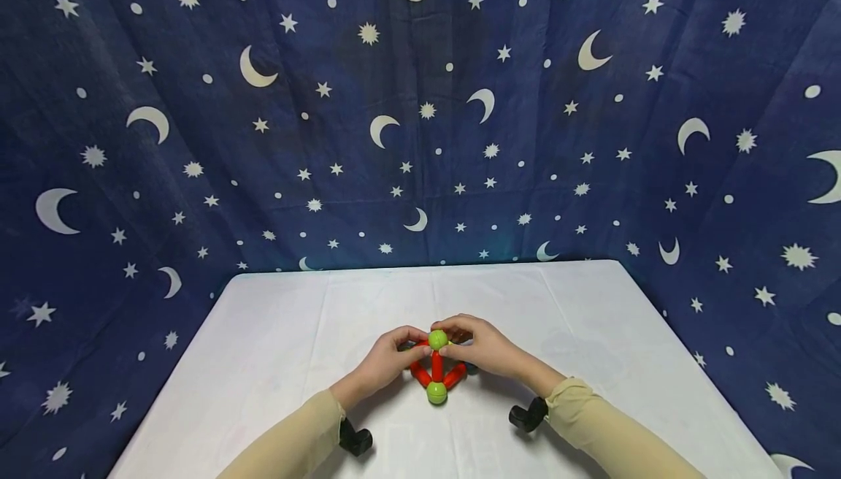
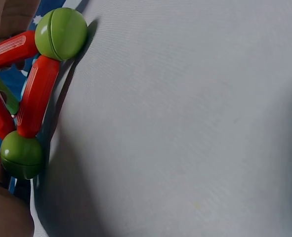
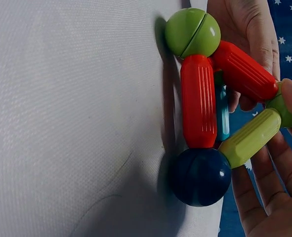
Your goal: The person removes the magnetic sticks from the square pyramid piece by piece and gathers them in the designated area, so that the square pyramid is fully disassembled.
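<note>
A pyramid-like toy of ball-and-rod pieces, probably magnetic, stands on the table, with a green ball point(image 1: 437, 339) at its top. Red rods point(image 1: 437, 366) run down from it, one to a front green ball point(image 1: 436, 393). My left hand point(image 1: 388, 358) holds the upper left side with thumb and forefinger, beside the top ball. From the other side my right hand point(image 1: 486, 347) pinches the top ball; its other fingers spread behind. In the right wrist view a dark blue ball point(image 3: 201, 177) joins a yellow-green rod point(image 3: 252, 136). A teal rod point(image 3: 222, 113) shows behind. Another green ball point(image 2: 22, 154) forms the left corner.
The toy stands on a white-covered table point(image 1: 296, 311). Behind and around it hangs a dark blue curtain point(image 1: 420, 172) with moons and stars. Black wrist mounts point(image 1: 528, 415) sit near both sleeves.
</note>
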Action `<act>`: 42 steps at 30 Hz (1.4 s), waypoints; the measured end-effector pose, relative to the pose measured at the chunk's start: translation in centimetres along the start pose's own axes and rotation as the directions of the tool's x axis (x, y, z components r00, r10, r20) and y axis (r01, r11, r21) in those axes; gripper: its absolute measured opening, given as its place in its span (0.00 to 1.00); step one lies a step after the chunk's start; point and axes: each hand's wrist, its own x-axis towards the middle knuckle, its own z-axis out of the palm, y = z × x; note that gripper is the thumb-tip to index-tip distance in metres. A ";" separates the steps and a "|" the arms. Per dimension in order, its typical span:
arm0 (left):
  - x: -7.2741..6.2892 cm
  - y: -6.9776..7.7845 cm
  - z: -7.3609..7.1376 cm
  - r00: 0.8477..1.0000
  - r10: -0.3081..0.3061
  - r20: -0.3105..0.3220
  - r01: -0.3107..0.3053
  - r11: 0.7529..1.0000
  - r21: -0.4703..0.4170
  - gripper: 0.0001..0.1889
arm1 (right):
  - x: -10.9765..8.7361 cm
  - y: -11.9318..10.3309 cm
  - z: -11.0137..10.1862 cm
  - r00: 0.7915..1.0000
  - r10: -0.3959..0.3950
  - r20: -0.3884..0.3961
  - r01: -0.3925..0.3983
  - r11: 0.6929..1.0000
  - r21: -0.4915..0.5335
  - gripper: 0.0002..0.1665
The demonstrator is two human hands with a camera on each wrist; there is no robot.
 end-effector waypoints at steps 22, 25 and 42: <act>0.2 0.1 -0.3 1.000 -0.005 0.009 0.005 1.000 0.013 0.11 | 0.4 0.2 -0.2 1.000 -0.019 0.007 0.019 1.000 -0.005 0.23; 0.0 0.3 -0.7 1.000 -0.007 0.017 0.006 1.000 0.020 0.12 | 0.3 0.2 -0.2 1.000 -0.017 0.006 0.017 1.000 -0.004 0.23; -3.0 0.5 -3.6 0.989 -0.013 -0.149 0.025 0.996 0.081 0.12 | 0.2 -0.3 -0.2 1.000 0.013 -0.016 -0.014 0.999 -0.047 0.24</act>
